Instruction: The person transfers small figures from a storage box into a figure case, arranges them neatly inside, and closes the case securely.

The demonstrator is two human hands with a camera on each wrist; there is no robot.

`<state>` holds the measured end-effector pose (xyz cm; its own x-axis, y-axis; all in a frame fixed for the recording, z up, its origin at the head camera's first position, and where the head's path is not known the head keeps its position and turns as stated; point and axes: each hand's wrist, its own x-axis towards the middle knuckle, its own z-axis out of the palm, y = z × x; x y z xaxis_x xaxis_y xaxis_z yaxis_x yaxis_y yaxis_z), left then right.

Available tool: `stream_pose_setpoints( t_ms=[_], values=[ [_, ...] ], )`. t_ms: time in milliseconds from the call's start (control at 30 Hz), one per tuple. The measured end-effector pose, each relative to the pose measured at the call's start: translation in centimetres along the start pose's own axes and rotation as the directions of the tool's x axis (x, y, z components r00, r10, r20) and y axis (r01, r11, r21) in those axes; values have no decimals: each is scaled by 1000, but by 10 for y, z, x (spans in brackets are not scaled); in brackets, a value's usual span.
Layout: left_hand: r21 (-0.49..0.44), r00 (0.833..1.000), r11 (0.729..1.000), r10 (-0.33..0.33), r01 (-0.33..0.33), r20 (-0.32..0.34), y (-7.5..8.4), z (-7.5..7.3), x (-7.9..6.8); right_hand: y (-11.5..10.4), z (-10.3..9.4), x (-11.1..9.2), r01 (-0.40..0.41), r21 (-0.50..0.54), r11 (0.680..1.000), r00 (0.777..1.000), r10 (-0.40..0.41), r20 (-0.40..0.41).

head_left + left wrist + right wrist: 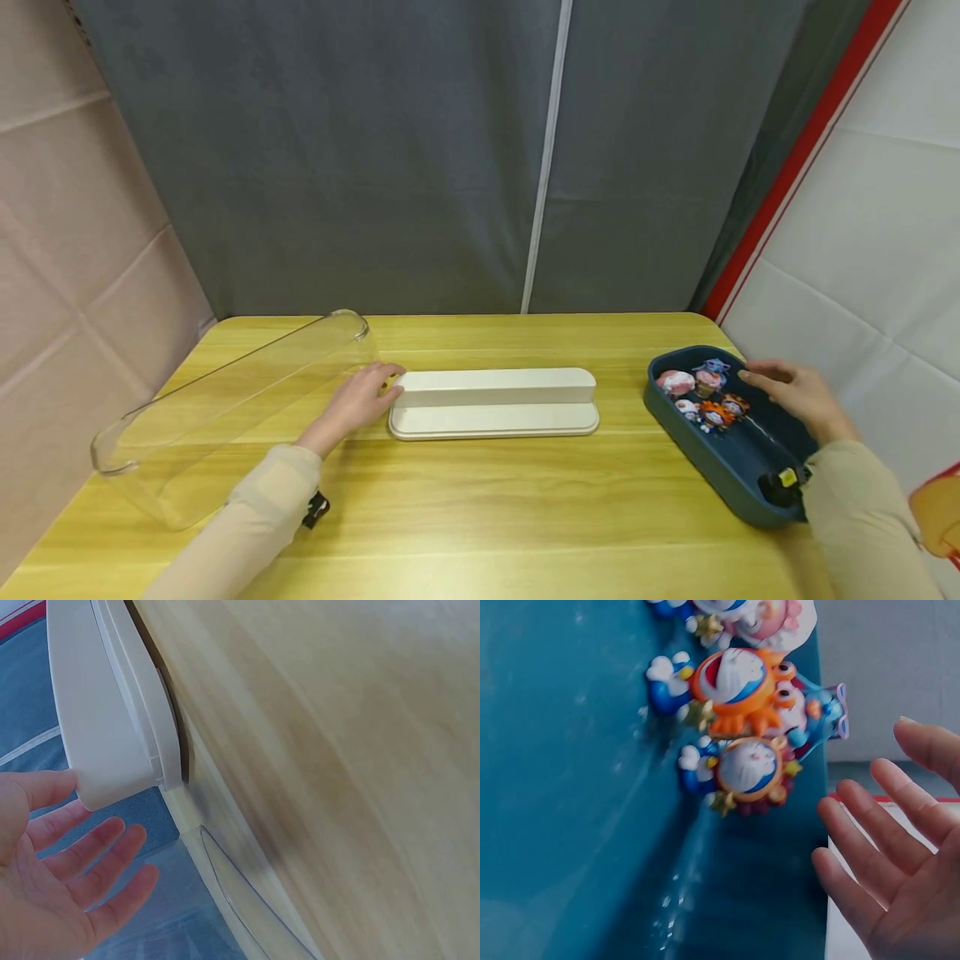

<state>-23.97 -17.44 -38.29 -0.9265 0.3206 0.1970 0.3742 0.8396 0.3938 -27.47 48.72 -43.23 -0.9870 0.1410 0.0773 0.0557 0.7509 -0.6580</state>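
Note:
At the left end of a white two-step display stand (491, 421) is my left hand (362, 398), its fingers spread. In the left wrist view the thumb and index finger (64, 823) come right at the stand's corner. My right hand (802, 398) is over the far right rim of a dark blue tray (701, 458) with relaxed fingers and nothing in its grasp. Several small cartoon figurines lie clustered in the tray's far part, among them one in an orange crab costume (731, 682) and one with a brown mane (750, 769).
A long clear plastic cover (232, 408) lies on the wooden table (480, 517) at the left, beside my left forearm. Behind the table hangs a grey curtain (360, 167). White fabric (892, 225) with a red border forms the right side.

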Motion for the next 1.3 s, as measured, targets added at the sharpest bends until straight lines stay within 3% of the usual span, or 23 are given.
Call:
stream_pose_setpoints(
  t_ms=[167,367,467,667,900,1300],
  values=[
    [0,1000,1000,6,-6,-4,-1,1,0,-10,-3,-13,17,29,999,999,-17,27],
    [-2,1000,1000,1,-1,1,-1,1,0,-80,-11,-52,11,50,999,994,-17,111],
    [-6,1000,1000,-1,1,4,0,1,-1,-99,-12,-62,38,19,999,985,-40,168],
    [-7,1000,1000,-5,5,-3,0,0,-1,-97,-9,-60,49,-24,999,969,-41,245],
    [-11,1000,1000,-8,8,-1,0,0,0,-98,-8,-59,29,-24,999,960,-21,279],
    [-3,1000,1000,-9,9,-5,1,0,-1,-92,-8,-55,-12,7,1000,912,8,411]
  ],
)
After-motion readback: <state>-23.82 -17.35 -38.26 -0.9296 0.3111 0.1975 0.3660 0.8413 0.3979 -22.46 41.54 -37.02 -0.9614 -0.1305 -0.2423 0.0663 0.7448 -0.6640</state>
